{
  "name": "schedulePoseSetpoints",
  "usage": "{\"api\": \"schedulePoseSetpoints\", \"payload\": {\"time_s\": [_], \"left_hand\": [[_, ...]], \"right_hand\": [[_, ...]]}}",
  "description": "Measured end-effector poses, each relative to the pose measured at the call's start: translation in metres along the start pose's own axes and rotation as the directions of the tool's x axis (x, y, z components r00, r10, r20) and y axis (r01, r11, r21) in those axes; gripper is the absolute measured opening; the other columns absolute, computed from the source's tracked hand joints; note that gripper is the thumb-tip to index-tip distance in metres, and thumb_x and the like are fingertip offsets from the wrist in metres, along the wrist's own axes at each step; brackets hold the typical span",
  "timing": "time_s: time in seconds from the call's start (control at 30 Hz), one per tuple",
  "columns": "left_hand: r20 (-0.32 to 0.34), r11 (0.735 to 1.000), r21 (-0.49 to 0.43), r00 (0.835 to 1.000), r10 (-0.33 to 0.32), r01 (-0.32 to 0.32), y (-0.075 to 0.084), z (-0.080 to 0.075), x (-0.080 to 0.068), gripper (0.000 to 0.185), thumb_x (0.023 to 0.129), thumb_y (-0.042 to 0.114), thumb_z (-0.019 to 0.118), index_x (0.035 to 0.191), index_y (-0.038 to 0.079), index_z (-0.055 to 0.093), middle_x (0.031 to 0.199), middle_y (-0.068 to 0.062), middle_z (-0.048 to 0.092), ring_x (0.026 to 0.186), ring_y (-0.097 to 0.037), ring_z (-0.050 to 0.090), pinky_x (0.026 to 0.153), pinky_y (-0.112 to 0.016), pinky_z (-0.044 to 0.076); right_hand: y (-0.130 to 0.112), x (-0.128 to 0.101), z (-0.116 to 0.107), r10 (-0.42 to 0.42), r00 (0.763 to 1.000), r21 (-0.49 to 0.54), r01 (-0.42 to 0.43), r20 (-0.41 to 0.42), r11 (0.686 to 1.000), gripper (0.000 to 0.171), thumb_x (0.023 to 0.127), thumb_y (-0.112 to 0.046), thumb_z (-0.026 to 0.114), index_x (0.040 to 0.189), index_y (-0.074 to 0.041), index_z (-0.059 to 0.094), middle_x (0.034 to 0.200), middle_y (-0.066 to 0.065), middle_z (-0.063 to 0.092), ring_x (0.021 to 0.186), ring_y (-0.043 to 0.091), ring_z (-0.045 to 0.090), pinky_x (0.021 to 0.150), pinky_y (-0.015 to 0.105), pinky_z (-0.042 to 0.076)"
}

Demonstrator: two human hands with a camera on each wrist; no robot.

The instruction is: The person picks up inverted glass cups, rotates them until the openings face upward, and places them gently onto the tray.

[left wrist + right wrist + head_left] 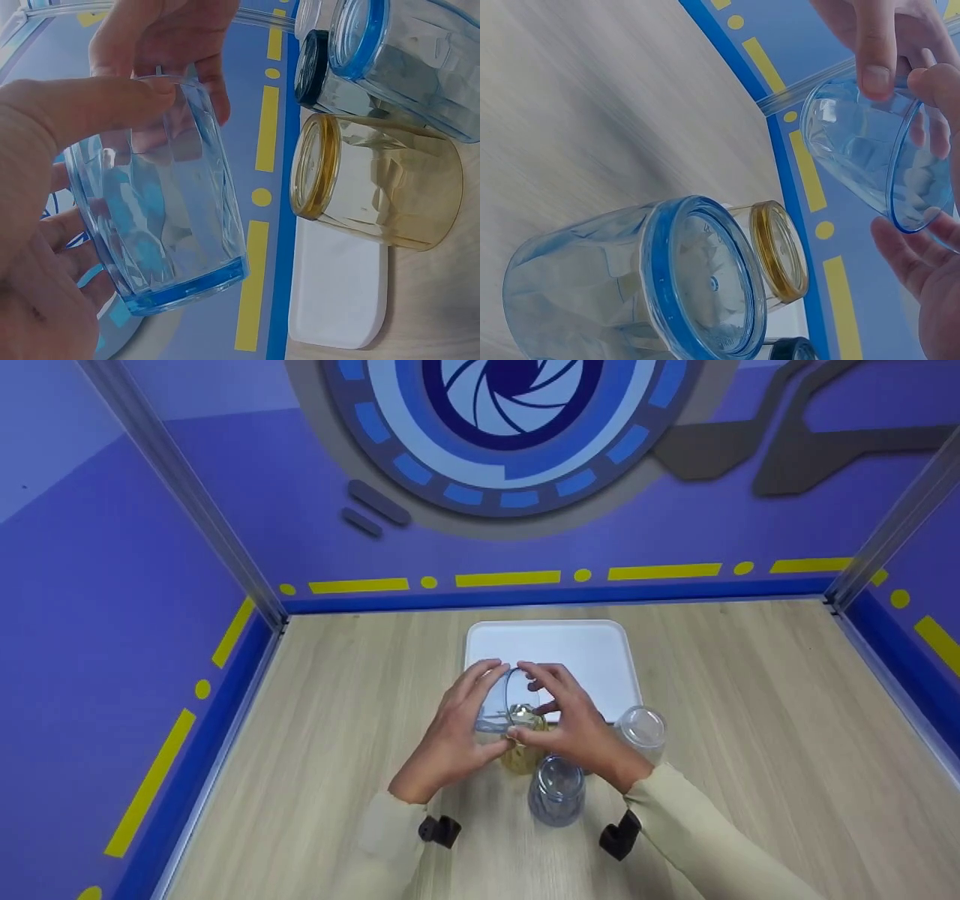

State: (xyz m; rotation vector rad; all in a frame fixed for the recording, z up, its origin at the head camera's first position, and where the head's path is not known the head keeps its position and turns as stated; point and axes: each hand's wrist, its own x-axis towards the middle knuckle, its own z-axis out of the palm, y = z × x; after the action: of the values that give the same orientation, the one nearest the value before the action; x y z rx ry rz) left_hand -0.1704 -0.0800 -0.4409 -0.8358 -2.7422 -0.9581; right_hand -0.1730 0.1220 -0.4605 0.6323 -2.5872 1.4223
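Both hands grip a clear, faceted blue-tinted glass tumbler (504, 701): the left hand (450, 735) curls around its side, while the right hand (574, 724) pinches its rim. It is held tilted above the table, mouth towards the right hand. Beneath stand an amber tumbler (379, 180) and a blue-rimmed tumbler (556, 791), beside a white tray (585, 649) on the pale wood-grain table (750, 720), ringed by purple walls.

Purple walls (112, 585) (yellow dashes, a blue emblem) enclose a wooden tabletop (750, 697).

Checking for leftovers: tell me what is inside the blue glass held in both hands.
The blue glass looks empty: only fingers and background show through its clear walls. The left hand and right hand cover parts of it.
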Motion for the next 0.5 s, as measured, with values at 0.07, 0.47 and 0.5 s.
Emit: {"api": "schedulePoseSetpoints", "payload": {"time_s": [0.07, 0.47, 0.5], "left_hand": [[0.001, 1.0, 0.008, 1.0, -0.008, 0.008, 0.001, 0.0008, 0.0006, 0.089, 0.077, 0.028, 0.082, 0.15, 0.024, 0.031, 0.155, 0.002, 0.03, 0.143, -0.02, 0.031, 0.114, -0.051, 0.033], [-0.026, 0.999, 0.028, 0.999, 0.033, -0.032, 0.0033, 0.0029, 0.0032, 0.087, 0.078, 0.029, 0.08, 0.149, 0.017, 0.033, 0.152, -0.004, 0.035, 0.14, -0.023, 0.035, 0.113, -0.052, 0.033], [-0.023, 0.999, 0.029, 0.999, 0.031, -0.031, 0.0036, 0.0029, 0.0033, 0.087, 0.078, 0.029, 0.08, 0.15, 0.017, 0.032, 0.152, -0.004, 0.035, 0.14, -0.023, 0.035, 0.113, -0.052, 0.033]], "right_hand": [[-0.0001, 0.0, 0.0, -0.001, 1.0, -0.005, 0.001, 0.0, 1.0, 0.084, 0.074, -0.039, 0.083, 0.146, -0.032, 0.04, 0.136, -0.003, 0.045, 0.117, 0.017, 0.052, 0.087, 0.028, 0.056], [-0.0013, 0.001, -0.0004, -0.012, 1.0, 0.012, 0.012, 0.003, 1.0, 0.083, 0.074, -0.04, 0.083, 0.145, -0.027, 0.043, 0.136, -0.002, 0.046, 0.117, 0.022, 0.053, 0.087, 0.03, 0.056], [-0.0016, 0.001, -0.0005, -0.009, 1.0, 0.01, 0.009, 0.006, 1.0, 0.083, 0.074, -0.041, 0.083, 0.145, -0.028, 0.042, 0.136, -0.003, 0.046, 0.118, 0.022, 0.053, 0.087, 0.029, 0.056]]}}
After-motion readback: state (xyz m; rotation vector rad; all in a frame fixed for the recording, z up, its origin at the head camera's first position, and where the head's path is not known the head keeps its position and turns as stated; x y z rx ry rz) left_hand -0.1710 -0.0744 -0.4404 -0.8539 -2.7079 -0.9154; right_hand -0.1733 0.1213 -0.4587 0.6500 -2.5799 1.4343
